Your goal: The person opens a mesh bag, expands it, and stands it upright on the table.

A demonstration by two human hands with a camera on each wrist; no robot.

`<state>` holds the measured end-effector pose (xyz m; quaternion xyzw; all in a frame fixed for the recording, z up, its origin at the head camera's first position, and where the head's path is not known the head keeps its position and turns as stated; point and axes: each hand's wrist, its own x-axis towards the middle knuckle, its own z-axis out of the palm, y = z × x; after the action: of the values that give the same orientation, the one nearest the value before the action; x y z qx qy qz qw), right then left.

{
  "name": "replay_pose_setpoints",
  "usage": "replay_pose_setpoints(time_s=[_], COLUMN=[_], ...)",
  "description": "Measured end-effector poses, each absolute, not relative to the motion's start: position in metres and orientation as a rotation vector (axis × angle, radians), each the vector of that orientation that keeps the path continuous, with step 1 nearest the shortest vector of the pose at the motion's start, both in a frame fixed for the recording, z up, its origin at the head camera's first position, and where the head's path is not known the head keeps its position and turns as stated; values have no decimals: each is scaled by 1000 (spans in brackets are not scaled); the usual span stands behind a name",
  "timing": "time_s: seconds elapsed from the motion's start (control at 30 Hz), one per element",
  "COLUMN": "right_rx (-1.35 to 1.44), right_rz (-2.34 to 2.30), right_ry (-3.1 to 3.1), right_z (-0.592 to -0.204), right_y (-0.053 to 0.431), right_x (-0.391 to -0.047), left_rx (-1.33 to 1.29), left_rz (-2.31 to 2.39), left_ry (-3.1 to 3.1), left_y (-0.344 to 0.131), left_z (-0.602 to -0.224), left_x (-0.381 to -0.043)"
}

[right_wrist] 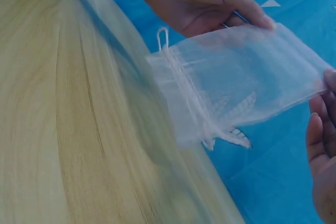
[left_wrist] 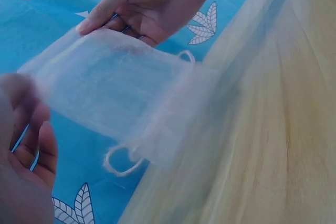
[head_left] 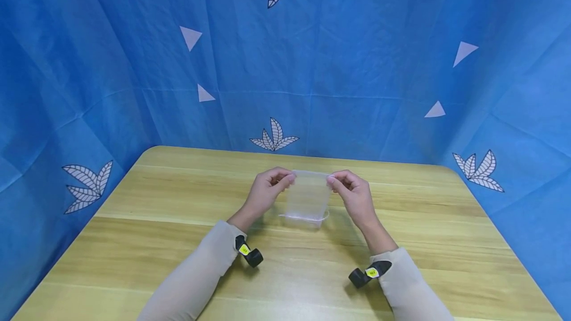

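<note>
- A sheer, pale drawstring bag point(head_left: 308, 194) is stretching between a person's two hands, the bench point(head_left: 111, 271) lying beneath it and a curtain's leaf print showing through its fabric.
- The drawstring point(right_wrist: 185, 85) is crossing the bag's near end, its loops poking out at the bag's sides.
- The left grip point(head_left: 263, 191) is pinching the bag's far left corner between thumb and fingers.
- The right grip point(head_left: 357, 196) is pinching the bag's far right corner.

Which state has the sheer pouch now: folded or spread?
Spread: the pouch extends unfolded, left hand and right hand pinching two corners.
</note>
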<state>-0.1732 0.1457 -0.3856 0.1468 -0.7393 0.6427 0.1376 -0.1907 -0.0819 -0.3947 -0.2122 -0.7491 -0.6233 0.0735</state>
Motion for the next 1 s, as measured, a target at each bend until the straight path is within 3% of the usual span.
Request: replay_pose_setpoints(time_s=[0.37, 1.0], right_rx=[499, 548], right_rz=[1823, 1784], right_ry=[-2150, -2164], right_z=[-384, -381], right_y=[145, 142], right_x=[-173, -169], left_rx=[-646, -769], left_rz=[-1843, -1781], left_ry=[-2234, -2231], left_y=[-82, -86], left_z=[-417, -419], left_x=[-214, -211])
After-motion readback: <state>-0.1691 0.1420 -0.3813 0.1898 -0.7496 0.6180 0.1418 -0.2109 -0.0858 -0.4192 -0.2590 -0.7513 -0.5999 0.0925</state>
